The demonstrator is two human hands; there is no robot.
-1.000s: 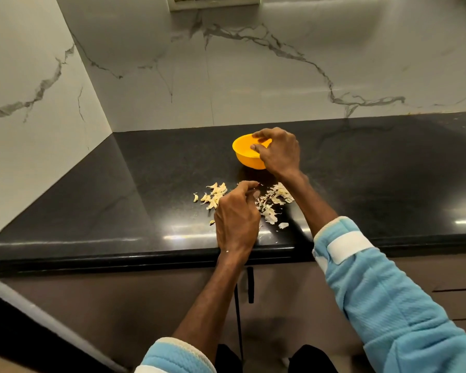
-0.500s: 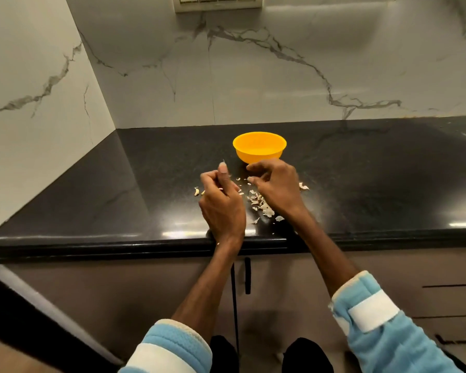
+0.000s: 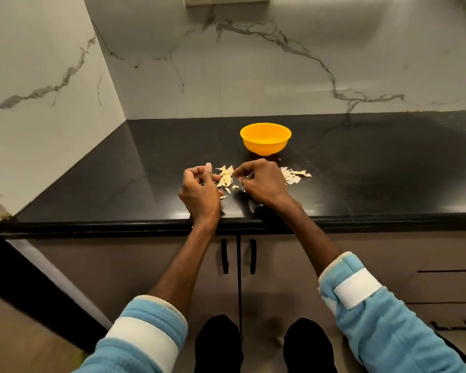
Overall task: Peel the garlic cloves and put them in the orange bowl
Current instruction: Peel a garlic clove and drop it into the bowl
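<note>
On counter point(image 3: 361, 170), orange bowl point(image 3: 265, 147): round, upright, mouth up.
Garlic peels point(image 3: 226, 177): pale scraps between my hands, before bowl.
Left hand point(image 3: 201, 191): curled; I cannot tell contents.
Right hand point(image 3: 262, 183): curled; likewise unclear.

Open counter point(image 3: 388, 170) lay left of the left hand point(image 3: 199, 192) and, past some scraps, right of the right hand point(image 3: 264, 184). Peels point(image 3: 226, 176) littered the gap between the hands. The bowl point(image 3: 265, 142) stood beyond the right hand, with the wall point(image 3: 280, 76) farther behind.

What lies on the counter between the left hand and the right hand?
In the head view, a small heap of pale garlic peels lies between the left hand and the right hand, on the black countertop.
</note>
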